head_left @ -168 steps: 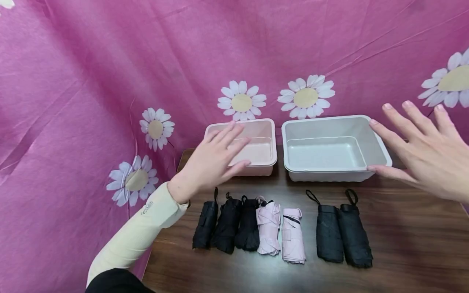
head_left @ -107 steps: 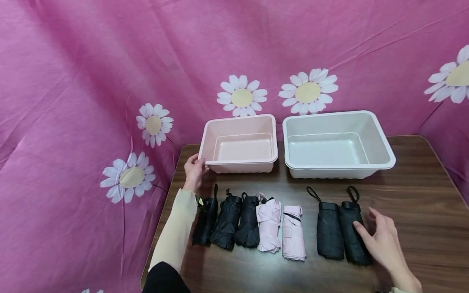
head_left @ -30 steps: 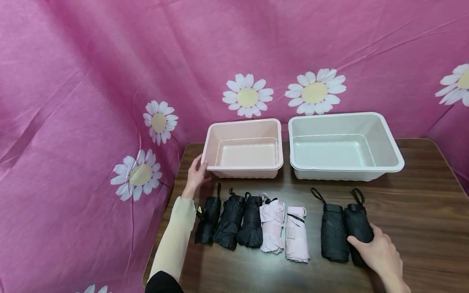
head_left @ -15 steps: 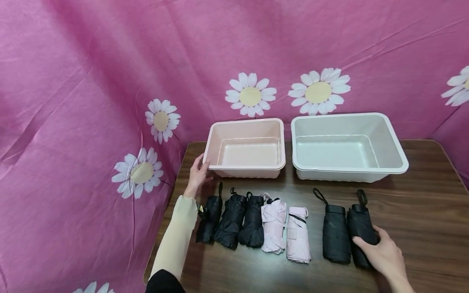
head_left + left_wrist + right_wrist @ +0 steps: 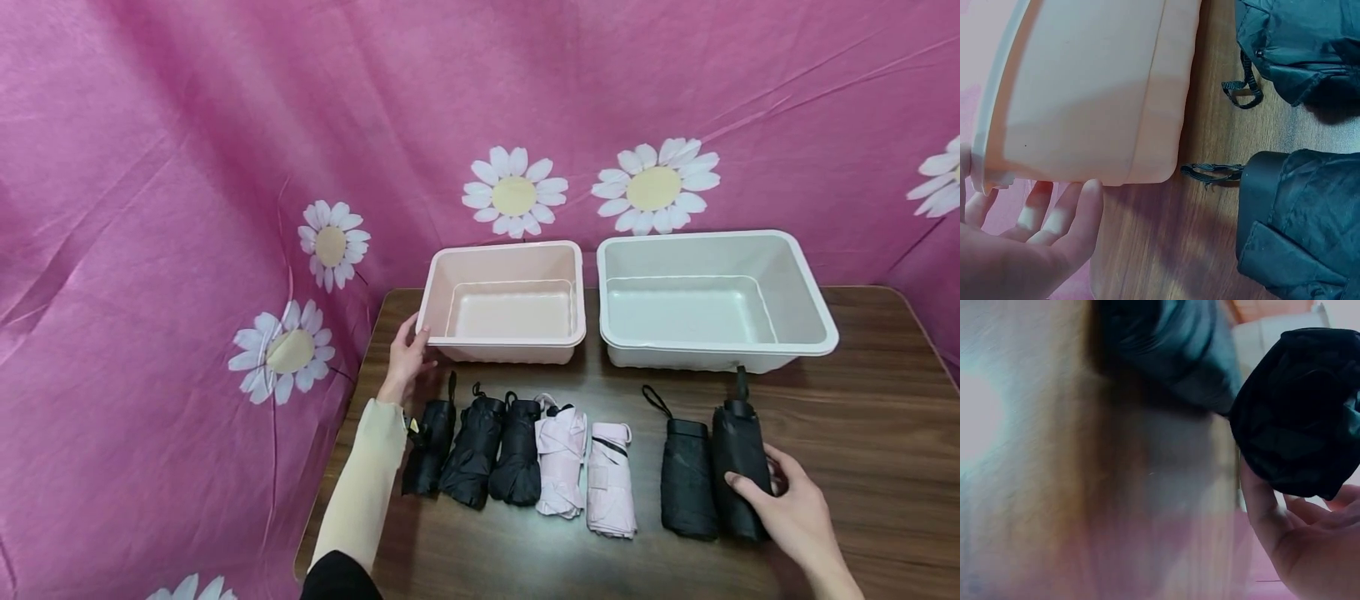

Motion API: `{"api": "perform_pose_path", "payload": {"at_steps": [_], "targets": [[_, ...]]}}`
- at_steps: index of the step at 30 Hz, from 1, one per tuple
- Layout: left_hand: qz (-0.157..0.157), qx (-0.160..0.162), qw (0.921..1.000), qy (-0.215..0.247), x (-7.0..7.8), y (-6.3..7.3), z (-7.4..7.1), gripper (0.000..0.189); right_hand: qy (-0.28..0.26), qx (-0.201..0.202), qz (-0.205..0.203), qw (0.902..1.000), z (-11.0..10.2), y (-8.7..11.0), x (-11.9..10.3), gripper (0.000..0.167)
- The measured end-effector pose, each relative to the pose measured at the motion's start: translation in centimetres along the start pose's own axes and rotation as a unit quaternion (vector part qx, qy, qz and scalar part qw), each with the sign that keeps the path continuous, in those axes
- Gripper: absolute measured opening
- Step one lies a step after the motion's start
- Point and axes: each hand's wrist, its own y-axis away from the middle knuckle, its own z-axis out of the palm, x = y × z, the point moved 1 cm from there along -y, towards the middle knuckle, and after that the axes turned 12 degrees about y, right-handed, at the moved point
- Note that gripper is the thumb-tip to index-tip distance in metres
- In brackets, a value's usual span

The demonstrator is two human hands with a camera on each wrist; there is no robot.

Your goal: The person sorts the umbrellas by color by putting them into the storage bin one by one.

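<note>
Rightmost of all, a black folded umbrella [image 5: 735,450] has shifted on from the earlier frame: its wrist loop [image 5: 742,383] now points up toward the white plastic bin [image 5: 675,357]. Right-hand fingers [image 5: 744,487] pinch that umbrella between thumb and the rest; whether it fully clears the tabletop [image 5: 885,433] I cannot tell. Another black umbrella [image 5: 688,479] lies just beside it. The left hand [image 5: 405,362] holds the pink plastic bin [image 5: 502,353] at its left front corner, fingers bent and slightly spread. Nearby lie three black umbrellas [image 5: 472,450] and two pale pink ones [image 5: 610,483].
</note>
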Motion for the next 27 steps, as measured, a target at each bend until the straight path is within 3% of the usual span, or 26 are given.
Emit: {"api": "perform_pose_path", "payload": {"at_steps": [11,17,27], "targets": [[-0.002,0.008,0.9998,0.017,-0.2,-0.1,0.3,0.046,-0.031,0.021,-0.059,0.9976,-1.0,0.7,-1.3,0.079],[-0.011,0.014,0.9995,0.027,-0.3,-0.1,0.3,0.047,-0.067,0.034,-0.113,0.9908,-1.1,0.9,-1.9,0.074],[-0.014,0.026,0.9991,0.032,-0.3,-0.1,0.3,0.047,-0.118,0.028,-0.154,0.9805,-1.7,0.6,-3.8,0.072]]}}
